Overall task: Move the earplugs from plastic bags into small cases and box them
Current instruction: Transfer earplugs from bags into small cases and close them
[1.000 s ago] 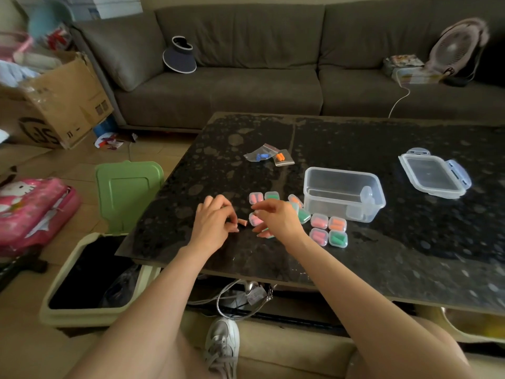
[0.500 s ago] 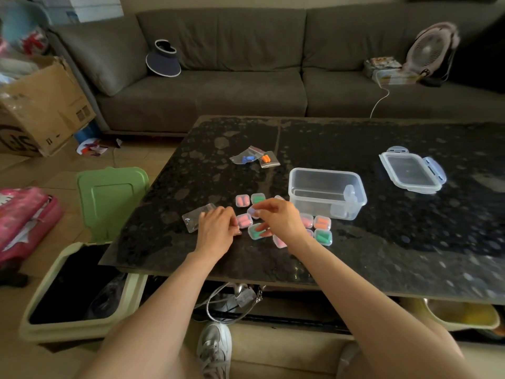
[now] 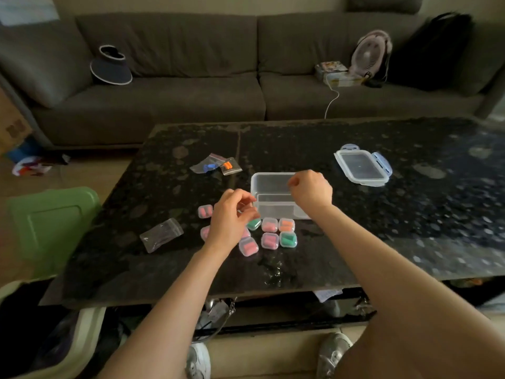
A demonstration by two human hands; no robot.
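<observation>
Hovering over the box point(image 3: 276, 196), right hand point(image 3: 311, 191) fisted; left hand point(image 3: 231, 218) fingers loosely curled, empty.

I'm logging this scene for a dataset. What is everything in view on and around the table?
small cases: about nine, clear with pink, orange or green earplugs, clustered before the box
clear box: one, open, table centre
lid: one, clear, blue latches, right
filled bags: two, blue and orange earplugs, far side
empty bag: one, clear, left
table: one, black marble
sofa: one, grey, behind
visor: one, dark, on sofa
fan: one, pale, on sofa
bin: one, green lid, left floor
left hand: over cases
right hand: fisted over box
</observation>
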